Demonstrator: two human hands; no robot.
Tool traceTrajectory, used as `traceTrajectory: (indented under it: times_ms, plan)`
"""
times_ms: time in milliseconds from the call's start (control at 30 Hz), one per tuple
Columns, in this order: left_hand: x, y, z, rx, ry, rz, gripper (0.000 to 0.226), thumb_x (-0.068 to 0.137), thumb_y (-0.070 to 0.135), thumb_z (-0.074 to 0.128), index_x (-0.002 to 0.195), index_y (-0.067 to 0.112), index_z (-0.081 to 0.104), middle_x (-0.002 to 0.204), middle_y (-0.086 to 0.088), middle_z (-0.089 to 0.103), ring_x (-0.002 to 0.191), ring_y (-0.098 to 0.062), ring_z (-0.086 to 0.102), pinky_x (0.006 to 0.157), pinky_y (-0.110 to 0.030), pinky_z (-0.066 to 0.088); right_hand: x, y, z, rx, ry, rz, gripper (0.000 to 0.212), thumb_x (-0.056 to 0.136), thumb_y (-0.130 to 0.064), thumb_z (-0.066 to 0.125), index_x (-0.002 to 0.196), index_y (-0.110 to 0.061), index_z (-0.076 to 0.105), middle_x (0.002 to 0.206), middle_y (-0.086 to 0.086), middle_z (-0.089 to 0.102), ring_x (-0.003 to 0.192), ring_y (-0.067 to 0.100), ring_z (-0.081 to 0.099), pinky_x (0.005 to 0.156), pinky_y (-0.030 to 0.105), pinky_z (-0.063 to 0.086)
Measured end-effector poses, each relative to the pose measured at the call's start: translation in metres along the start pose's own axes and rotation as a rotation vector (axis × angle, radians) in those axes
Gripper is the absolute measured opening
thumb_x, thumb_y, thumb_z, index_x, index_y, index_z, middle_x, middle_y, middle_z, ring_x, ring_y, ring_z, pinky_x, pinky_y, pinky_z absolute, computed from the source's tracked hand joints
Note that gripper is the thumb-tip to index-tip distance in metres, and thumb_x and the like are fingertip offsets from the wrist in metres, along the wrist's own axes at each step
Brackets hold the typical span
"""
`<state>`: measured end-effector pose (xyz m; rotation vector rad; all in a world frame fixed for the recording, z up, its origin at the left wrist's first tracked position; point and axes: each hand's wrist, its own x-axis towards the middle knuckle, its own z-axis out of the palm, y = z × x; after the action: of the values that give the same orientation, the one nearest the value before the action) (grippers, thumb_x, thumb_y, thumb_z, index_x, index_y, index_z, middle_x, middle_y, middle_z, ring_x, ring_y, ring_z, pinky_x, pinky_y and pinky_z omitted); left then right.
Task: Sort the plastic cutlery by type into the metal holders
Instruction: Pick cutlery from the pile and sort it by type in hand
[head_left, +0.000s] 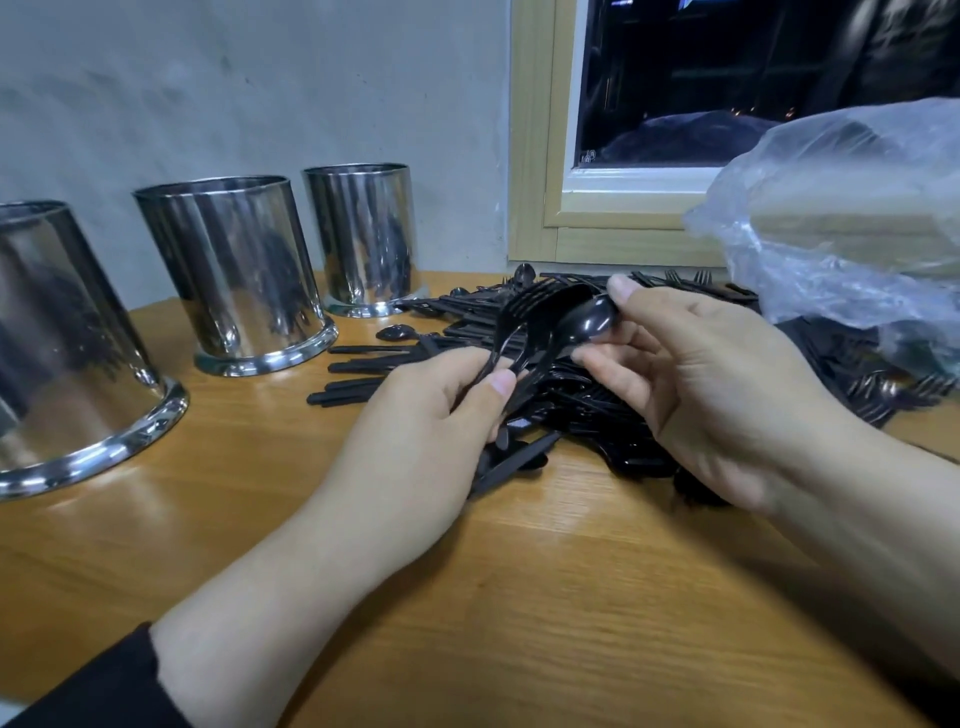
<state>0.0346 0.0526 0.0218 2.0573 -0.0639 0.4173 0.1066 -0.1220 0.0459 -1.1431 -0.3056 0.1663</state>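
**Black plastic cutlery held over a pile beside three metal holders**

A wooden bench (208, 519) is seen from above, with a grey wall behind it and a window frame (540, 156) at the upper right, dark outside.

Three shiny metal holders are lined up along the left side of the bench, well apart from the hands. The nearest holder (62, 353) is cut off by the left edge; the middle holder (234, 270) and the far holder (363, 234) are set further back toward the wall. Their insides cannot be seen.

A loose pile of black plastic cutlery (597, 415) is spread across the bench in front of the window, just right of the far holder, with handles, forks and spoons mixed together. A crumpled clear plastic bag (852, 223) is laid over the right end of the pile.

Both hands are raised just above the pile. By the left hand (415, 447), a black fork (519, 322) is gripped at its handle, the fingers curled around it and the thumb pressed against it, tines pointed up and away. By the right hand (717, 384), a black spoon (589, 322) is pinched at its bowl between thumb and fingers. The fork and the spoon are held just beside each other, apparently crossing. A dark sleeve (93, 691) is seen on the left forearm.
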Motion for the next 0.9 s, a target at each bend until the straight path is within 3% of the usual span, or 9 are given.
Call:
traceTrajectory:
  times_ms: [167,233,367,533,667,733,833,900]
  plan:
    - [0.0,0.0,-0.004,-0.302,-0.068,-0.136,0.042,0.106,0.03,0.051,0.065,0.029,0.064,0.067,0.0,0.044,0.048,-0.01,0.028,0.047,-0.023,0.021,-0.001,0.003,-0.01,-0.42,-0.076,-0.269,0.024,0.088,-0.023,0.071,0.108,-0.014,0.063,0.075,0.015,0.062,0.069,0.022,0.069,0.066,0.032,0.06]
    - [-0.001,0.001,-0.007,-0.38,-0.112,-0.163,0.041,0.105,0.03,0.053,0.065,0.028,0.063,0.068,0.0,0.042,0.048,-0.009,0.027,0.046,-0.023,0.02,-0.001,0.002,-0.012,-0.579,-0.142,-0.368,0.027,0.086,-0.026,0.072,0.112,-0.021,0.067,0.083,0.021,0.059,0.07,0.02,0.067,0.067,0.031,0.06]
    - [-0.002,-0.001,-0.013,-0.454,-0.166,-0.205,0.036,0.104,0.031,0.055,0.069,0.027,0.064,0.065,0.003,0.042,0.046,-0.006,0.029,0.042,-0.019,0.025,-0.004,-0.003,-0.017,-0.774,-0.229,-0.453,0.032,0.08,-0.036,0.07,0.112,-0.029,0.07,0.084,-0.001,0.071,0.071,0.011,0.069,0.07,0.018,0.054]
    - [-0.003,0.0,-0.013,-0.438,-0.18,-0.18,0.038,0.104,0.033,0.054,0.071,0.026,0.072,0.065,0.0,0.046,0.046,-0.009,0.028,0.044,-0.021,0.024,0.0,-0.003,-0.022,-1.026,-0.045,-0.604,0.007,0.089,-0.04,0.068,0.086,-0.034,0.07,0.077,-0.018,0.067,0.067,0.003,0.059,0.061,0.01,0.041]
    - [-0.004,-0.001,-0.012,-0.319,-0.188,-0.11,0.039,0.101,0.042,0.055,0.085,0.011,0.074,0.063,-0.016,0.048,0.048,-0.015,0.028,0.046,-0.023,0.026,0.0,0.0,-0.02,-1.071,0.006,-0.616,0.015,0.09,-0.039,0.07,0.08,-0.03,0.066,0.074,-0.011,0.065,0.067,0.011,0.057,0.057,0.014,0.039]
    - [-0.005,0.0,-0.01,-0.308,-0.195,-0.098,0.03,0.1,0.039,0.057,0.094,0.019,0.078,0.066,-0.007,0.052,0.048,-0.015,0.029,0.047,-0.026,0.024,0.0,0.0,-0.02,-1.042,0.007,-0.622,0.014,0.089,-0.04,0.071,0.085,-0.029,0.063,0.073,-0.007,0.064,0.064,0.013,0.057,0.057,0.016,0.04]
    - [-0.005,0.0,-0.01,-0.247,-0.241,-0.091,0.029,0.102,0.038,0.054,0.094,0.024,0.079,0.063,0.0,0.05,0.049,-0.014,0.031,0.048,-0.029,0.025,0.001,0.0,-0.02,-0.984,-0.064,-0.558,0.017,0.09,-0.04,0.07,0.103,-0.035,0.061,0.071,-0.002,0.062,0.062,0.017,0.057,0.063,0.031,0.047]
    - [-0.005,-0.001,-0.01,-0.223,-0.263,-0.095,0.029,0.102,0.039,0.054,0.094,0.027,0.078,0.063,0.001,0.049,0.049,-0.013,0.032,0.047,-0.028,0.027,0.002,0.001,-0.02,-1.015,-0.107,-0.524,0.011,0.092,-0.04,0.068,0.1,-0.033,0.066,0.07,-0.004,0.063,0.061,0.012,0.057,0.064,0.034,0.049]
